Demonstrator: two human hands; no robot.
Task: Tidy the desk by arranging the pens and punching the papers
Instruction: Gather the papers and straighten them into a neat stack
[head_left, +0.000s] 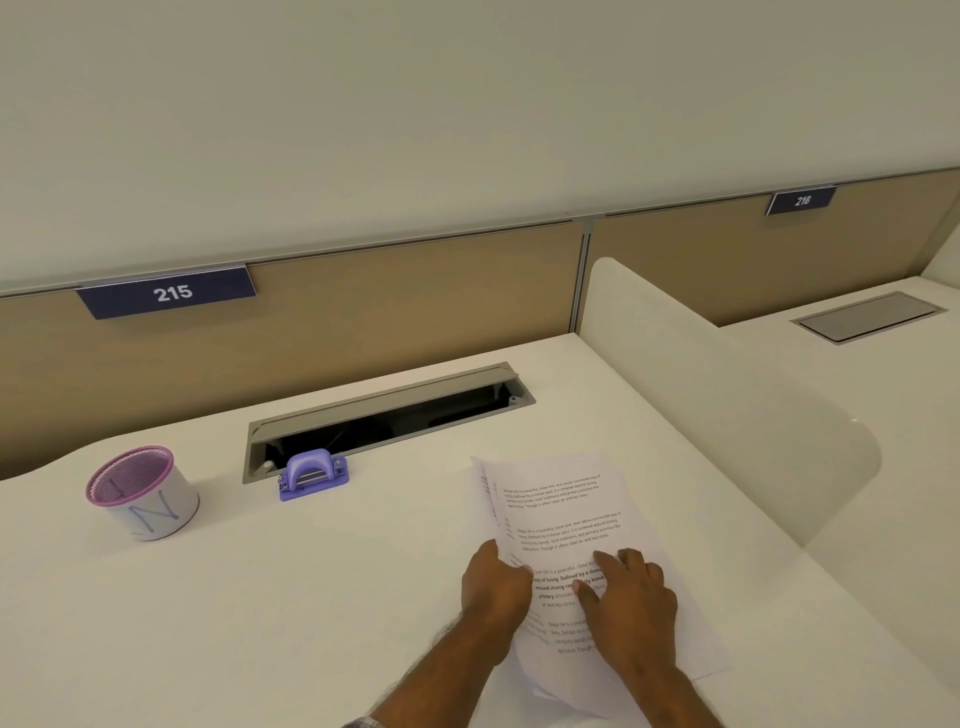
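A loose stack of printed white papers (566, 514) lies on the white desk (311, 597), right of centre, its sheets slightly fanned. My left hand (493, 592) grips the stack's left edge, thumb on top. Flat on the top sheet rests my right hand (631, 603), fingers spread and pointing left. A small purple hole punch (313, 474) stands further back and to the left, apart from the papers. At the far left stands a pink-rimmed mesh pen cup (141, 493); no pens are visible in it.
An open grey cable tray (384, 415) is set into the desk behind the punch. A tan partition with label 215 (169, 293) closes the back. A white divider (727, 415) borders the right side, beyond it another desk.
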